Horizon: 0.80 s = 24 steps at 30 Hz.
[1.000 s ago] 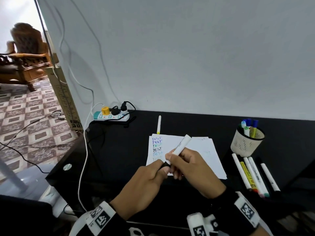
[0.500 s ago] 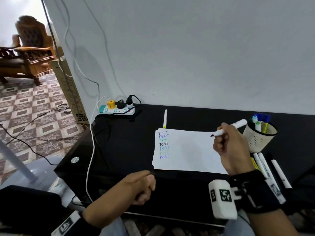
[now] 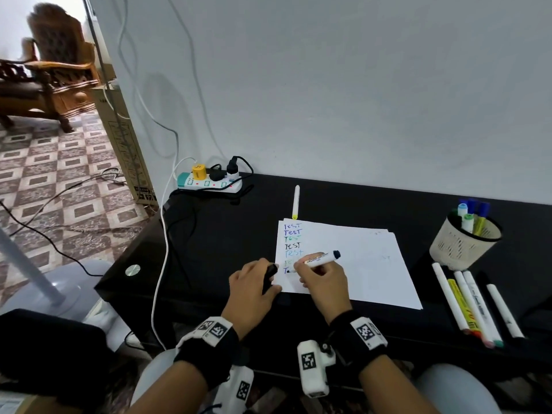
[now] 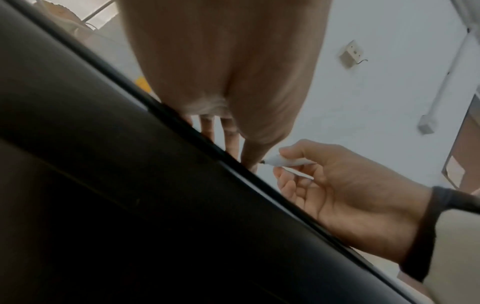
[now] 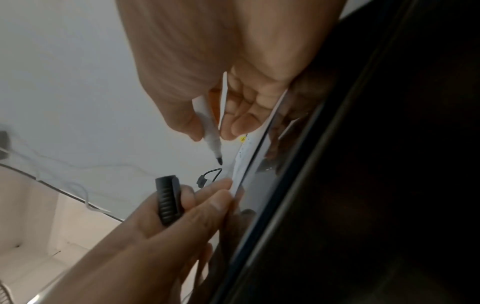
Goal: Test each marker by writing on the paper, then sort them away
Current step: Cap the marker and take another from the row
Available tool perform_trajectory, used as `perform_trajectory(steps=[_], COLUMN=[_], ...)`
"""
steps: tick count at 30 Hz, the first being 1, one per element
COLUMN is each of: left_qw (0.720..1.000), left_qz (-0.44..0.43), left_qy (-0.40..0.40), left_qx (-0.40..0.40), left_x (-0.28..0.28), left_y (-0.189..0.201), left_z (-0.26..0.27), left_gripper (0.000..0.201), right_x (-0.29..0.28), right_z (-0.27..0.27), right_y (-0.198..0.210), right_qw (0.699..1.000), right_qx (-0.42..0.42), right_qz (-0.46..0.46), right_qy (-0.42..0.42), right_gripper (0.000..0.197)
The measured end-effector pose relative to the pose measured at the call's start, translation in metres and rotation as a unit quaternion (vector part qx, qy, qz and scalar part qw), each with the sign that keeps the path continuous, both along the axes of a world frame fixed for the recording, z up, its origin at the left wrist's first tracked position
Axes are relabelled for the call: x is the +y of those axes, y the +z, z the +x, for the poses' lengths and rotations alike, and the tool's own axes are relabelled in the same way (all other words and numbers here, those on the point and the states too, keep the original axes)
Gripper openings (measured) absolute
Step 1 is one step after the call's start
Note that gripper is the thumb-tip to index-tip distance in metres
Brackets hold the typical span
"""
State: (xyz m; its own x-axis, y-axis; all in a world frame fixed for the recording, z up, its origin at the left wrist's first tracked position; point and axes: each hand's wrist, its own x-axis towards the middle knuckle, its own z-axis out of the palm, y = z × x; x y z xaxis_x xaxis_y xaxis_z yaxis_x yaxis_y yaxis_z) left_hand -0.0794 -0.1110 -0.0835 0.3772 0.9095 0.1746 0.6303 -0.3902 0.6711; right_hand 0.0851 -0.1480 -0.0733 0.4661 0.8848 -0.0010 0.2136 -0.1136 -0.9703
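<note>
Marker (image 3: 318,259) in my right hand (image 3: 324,282): a white barrel with a dark end, pinched between thumb and fingers, its dark tip down at the left edge of the paper (image 3: 358,264). The print on the barrel is too small for me to read. My left hand (image 3: 254,283) grips the black ribbed cap (image 3: 268,276) and rests on the desk (image 3: 209,234) at the paper's near-left corner, its fingertips on the sheet.

Down the paper's left edge I read a column of "TEST" in several inks: blue-violet twice, green, black, light blue, then a faint green one partly behind the marker. At the tip I can make out only the first stroke of a new word.

From the right wrist view I see a small yellow sticker (image 5: 242,139) reading "35".

One white marker with a yellow tip (image 3: 296,202) lies just beyond the paper's far edge. Toward the desk's right edge stands a mesh cup (image 3: 461,245) holding capped markers in blue, green and yellow, and five more markers (image 3: 472,306) lie in a row in front of it; the yellow one carries print I cannot read. A power strip (image 3: 209,183) sits at the desk's far-left corner.
</note>
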Motion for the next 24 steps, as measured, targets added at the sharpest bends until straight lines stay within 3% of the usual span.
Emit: perform_trajectory(steps=[24], left_qw=[0.999], left_qz=[0.049], left_qy=[-0.004], left_qx=[-0.006], left_x=[0.008], left_y=[-0.018], left_z=[-0.001], left_gripper=[0.031], right_x=[0.006], right_z=[0.002], right_y=[-0.012], right_qw=[0.998], right_qx=[-0.057], right_qz=[-0.007], right_qy=[-0.012], right_gripper=[0.014])
